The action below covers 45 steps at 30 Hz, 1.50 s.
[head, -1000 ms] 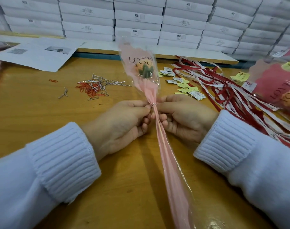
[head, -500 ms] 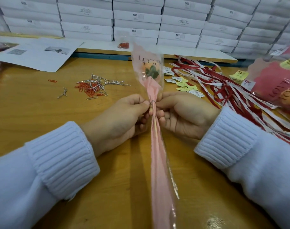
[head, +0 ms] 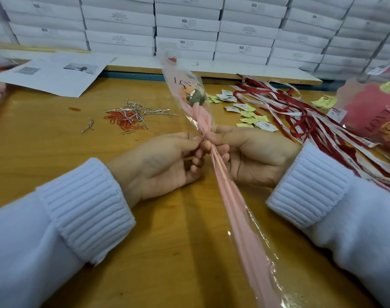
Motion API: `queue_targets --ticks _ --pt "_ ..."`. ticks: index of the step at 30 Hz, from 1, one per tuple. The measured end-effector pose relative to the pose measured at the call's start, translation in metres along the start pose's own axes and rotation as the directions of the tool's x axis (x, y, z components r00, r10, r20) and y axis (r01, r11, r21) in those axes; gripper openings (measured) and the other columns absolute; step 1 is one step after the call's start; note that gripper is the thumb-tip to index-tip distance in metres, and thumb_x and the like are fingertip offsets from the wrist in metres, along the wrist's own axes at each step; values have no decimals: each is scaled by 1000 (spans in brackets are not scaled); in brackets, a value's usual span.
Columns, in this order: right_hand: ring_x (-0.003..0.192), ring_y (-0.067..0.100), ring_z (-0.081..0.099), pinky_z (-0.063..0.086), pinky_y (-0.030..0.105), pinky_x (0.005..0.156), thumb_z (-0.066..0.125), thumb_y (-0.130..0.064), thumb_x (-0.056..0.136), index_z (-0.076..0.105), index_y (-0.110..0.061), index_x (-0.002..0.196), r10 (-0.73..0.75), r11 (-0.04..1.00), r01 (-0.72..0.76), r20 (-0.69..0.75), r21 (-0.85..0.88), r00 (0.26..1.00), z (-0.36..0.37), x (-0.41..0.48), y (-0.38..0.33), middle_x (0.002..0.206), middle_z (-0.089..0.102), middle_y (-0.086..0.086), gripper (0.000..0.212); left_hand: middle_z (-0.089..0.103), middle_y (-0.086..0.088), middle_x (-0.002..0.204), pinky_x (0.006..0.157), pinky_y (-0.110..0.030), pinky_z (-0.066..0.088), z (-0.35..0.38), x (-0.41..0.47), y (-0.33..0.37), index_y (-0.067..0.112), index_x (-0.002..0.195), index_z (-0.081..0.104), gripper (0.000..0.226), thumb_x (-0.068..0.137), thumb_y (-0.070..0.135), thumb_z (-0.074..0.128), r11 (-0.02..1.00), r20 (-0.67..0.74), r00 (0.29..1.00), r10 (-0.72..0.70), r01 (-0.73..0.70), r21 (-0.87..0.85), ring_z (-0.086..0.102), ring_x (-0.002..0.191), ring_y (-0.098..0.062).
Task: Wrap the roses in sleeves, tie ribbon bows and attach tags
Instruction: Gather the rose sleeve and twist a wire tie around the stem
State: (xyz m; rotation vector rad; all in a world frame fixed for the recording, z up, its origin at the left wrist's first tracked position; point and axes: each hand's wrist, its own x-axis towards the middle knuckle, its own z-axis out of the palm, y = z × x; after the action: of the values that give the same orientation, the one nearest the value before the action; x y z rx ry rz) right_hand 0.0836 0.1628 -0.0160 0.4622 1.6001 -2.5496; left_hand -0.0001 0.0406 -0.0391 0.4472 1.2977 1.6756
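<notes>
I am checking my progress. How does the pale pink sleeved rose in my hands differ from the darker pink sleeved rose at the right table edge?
The pale pink sleeved rose is held up, pinched at its neck by the left hand and right hand; the darker pink sleeved rose lies on red and white ribbons. The held sleeve is gathered narrow; the other spreads wide. Both carry dark lettering and an orange flower.

on our counter the clips lie left of the sleeved rose, tags and ribbons to its right, paper sheets at the back left, boxes stacked behind everything.
</notes>
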Motion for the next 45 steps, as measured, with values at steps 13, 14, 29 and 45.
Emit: queue_targets --ticks 13,14,29,45 --pt "39 1 43 39 9 38 37 -12 99 52 -5 85 22 996 -20 -16 88 1000 -4 1 -4 63 49 2 21 63 -2 72 55 -20 40 1 0 -8 10 87 61 17 97 11 46 939 -28 960 278 -265 217 51 60 -10" --pt "39 1 42 39 8 38 37 -12 99 52 -6 86 22 995 -21 -16 95 1000 -4 1 -3 63 49 1 21 65 -2 75 57 -21 42 -1 0 -7 9 90 62 15 95 8 49 920 -25 949 314 -298 255 53 64 -11" --pt "39 2 43 38 8 39 45 -12 86 48 -9 96 10 991 -28 137 134 991 -3 0 -1 59 51 -1 11 61 -5 73 56 -17 44 -7 1 -6 6 79 67 9 74 12 63 922 -12 939 344 -335 197 51 62 -7" --pt "40 2 40 32 9 41 34 -8 99 49 -11 89 -25 996 20 58 82 998 0 4 7 59 51 5 19 60 -4 62 49 -12 44 -2 3 6 1 90 62 8 83 2 59 994 -143 988 -60 46 -97 51 63 -7"
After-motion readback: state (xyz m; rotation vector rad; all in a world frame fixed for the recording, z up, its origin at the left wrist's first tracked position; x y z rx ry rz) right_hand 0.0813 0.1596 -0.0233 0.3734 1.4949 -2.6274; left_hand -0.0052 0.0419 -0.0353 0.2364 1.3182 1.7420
